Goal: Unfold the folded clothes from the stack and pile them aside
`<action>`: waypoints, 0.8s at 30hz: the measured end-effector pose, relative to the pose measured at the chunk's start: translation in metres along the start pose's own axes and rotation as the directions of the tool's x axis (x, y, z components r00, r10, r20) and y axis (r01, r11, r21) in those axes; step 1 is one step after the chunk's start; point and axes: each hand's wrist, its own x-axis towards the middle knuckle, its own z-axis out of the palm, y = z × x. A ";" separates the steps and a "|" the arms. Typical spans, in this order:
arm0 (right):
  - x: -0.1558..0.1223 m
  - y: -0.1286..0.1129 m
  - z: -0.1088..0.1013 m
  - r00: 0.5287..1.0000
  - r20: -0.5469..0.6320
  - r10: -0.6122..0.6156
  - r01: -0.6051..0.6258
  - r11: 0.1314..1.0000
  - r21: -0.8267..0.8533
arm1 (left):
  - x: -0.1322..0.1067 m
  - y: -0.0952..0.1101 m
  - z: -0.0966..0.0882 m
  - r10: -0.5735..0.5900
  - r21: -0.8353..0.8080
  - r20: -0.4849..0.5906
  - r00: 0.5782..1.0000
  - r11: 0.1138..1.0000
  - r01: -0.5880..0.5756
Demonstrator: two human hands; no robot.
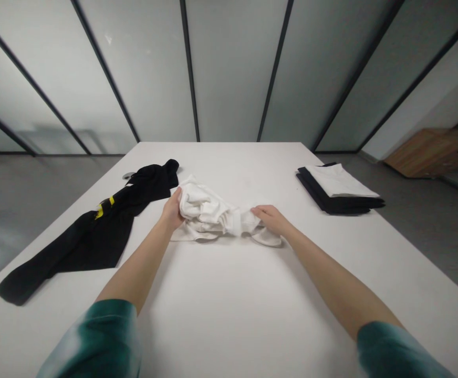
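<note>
Room: frosted glass wall panels with dark frames at the far side, grey floor, wooden cabinet (pixel 436 151) far right.
Surface: white table (pixel 229 304), both arms reaching in from the near edge.
White garment (pixel 213 214): bunched at table centre, still crumpled, no clean fold showing.
Left hand (pixel 172 211): fingers curled around the garment's left end, gripping it.
Right hand (pixel 271 218): fingers bent over the garment's right end, pinning or pinching it.
Black garment (pixel 95 231): sprawled left of centre, unfolded, yellow tag visible, untouched.
Folded stack (pixel 337 190): far right, white piece on top of black, neat.
Progress: judged partway, stack done, white one in hand, black one left.
Count: 1 white bunched, 1 black loose, 1 stack of at least 2, 2 hands.
</note>
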 end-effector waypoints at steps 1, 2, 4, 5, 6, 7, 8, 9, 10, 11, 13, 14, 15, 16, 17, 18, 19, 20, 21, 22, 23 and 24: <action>0.003 0.002 -0.006 0.996 -0.057 0.072 -0.059 0.977 0.205 | 0.002 0.003 -0.003 0.031 -0.024 0.005 1.000 0.999 -0.031; 0.006 0.004 -0.012 0.982 -0.123 0.143 -0.084 0.917 0.390 | 0.005 0.004 -0.006 0.065 -0.039 -0.003 0.998 0.997 -0.065; 0.012 0.012 -0.024 0.931 -0.243 0.272 -0.061 0.772 0.632 | 0.013 0.004 -0.013 0.133 -0.028 -0.060 0.989 0.990 -0.135; 0.014 0.017 -0.029 0.901 -0.282 0.328 -0.049 0.725 0.687 | 0.017 0.001 -0.017 0.163 0.013 -0.100 0.982 0.987 -0.163; 0.015 0.023 -0.032 0.873 -0.312 0.376 -0.052 0.708 0.705 | 0.020 -0.003 -0.020 0.191 0.081 -0.140 0.972 0.980 -0.181; 0.015 0.029 -0.034 0.846 -0.341 0.410 -0.071 0.720 0.690 | 0.023 -0.007 -0.024 0.223 0.176 -0.174 0.959 0.965 -0.193; 0.013 0.034 -0.034 0.825 -0.372 0.425 -0.100 0.758 0.645 | 0.025 -0.012 -0.026 0.271 0.294 -0.190 0.944 0.933 -0.209; 0.012 0.038 -0.032 0.817 -0.400 0.416 -0.134 0.812 0.569 | 0.026 -0.017 -0.029 0.338 0.426 -0.175 0.925 0.873 -0.239; 0.010 0.041 -0.029 0.821 -0.425 0.382 -0.165 0.870 0.465 | 0.026 -0.022 -0.030 0.418 0.557 -0.126 0.900 0.780 -0.285; 0.008 0.043 -0.026 0.836 -0.437 0.332 -0.189 0.921 0.340 | 0.025 -0.026 -0.031 0.499 0.670 -0.048 0.866 0.658 -0.342; 0.005 0.042 -0.018 0.881 -0.410 0.237 -0.230 0.971 0.067 | 0.021 -0.031 -0.032 0.612 0.807 0.159 0.775 0.372 -0.459; 0.004 0.039 -0.016 0.898 -0.383 0.215 -0.257 0.965 -0.061 | 0.019 -0.031 -0.031 0.635 0.833 0.251 0.731 0.242 -0.497; 0.004 0.035 -0.014 0.908 -0.360 0.213 -0.290 0.941 -0.176 | 0.016 -0.031 -0.030 0.639 0.846 0.319 0.700 0.141 -0.514; 0.003 0.031 -0.013 0.915 -0.336 0.222 -0.321 0.906 -0.276 | 0.014 -0.030 -0.028 0.626 0.852 0.371 0.687 0.065 -0.519; 0.003 0.027 -0.013 0.921 -0.307 0.238 -0.344 0.867 -0.361 | 0.012 -0.028 -0.026 0.588 0.856 0.412 0.696 0.011 -0.517; 0.002 0.023 -0.013 0.928 -0.274 0.251 -0.352 0.831 -0.431 | 0.010 -0.025 -0.025 0.530 0.861 0.442 0.724 -0.026 -0.508; 0.002 0.019 -0.014 0.937 -0.236 0.256 -0.343 0.801 -0.491 | 0.009 -0.022 -0.024 0.456 0.870 0.456 0.764 -0.047 -0.491; 0.001 0.017 -0.015 0.947 -0.201 0.252 -0.322 0.776 -0.543 | 0.008 -0.018 -0.023 0.382 0.884 0.448 0.808 -0.058 -0.463; 0.000 0.015 -0.016 0.956 -0.170 0.238 -0.292 0.752 -0.590 | 0.007 -0.014 -0.022 0.322 0.904 0.420 0.849 -0.061 -0.423; 0.000 0.015 -0.017 0.964 -0.147 0.219 -0.263 0.729 -0.632 | 0.007 -0.011 -0.021 0.287 0.926 0.372 0.883 -0.054 -0.373; 0.000 0.014 -0.017 0.971 -0.132 0.199 -0.236 0.708 -0.666 | 0.006 -0.007 -0.021 0.277 0.947 0.316 0.907 -0.033 -0.320; 0.000 0.014 -0.017 0.978 -0.113 0.175 -0.204 0.696 -0.688 | 0.005 -0.004 -0.021 0.278 0.962 0.263 0.924 -0.003 -0.273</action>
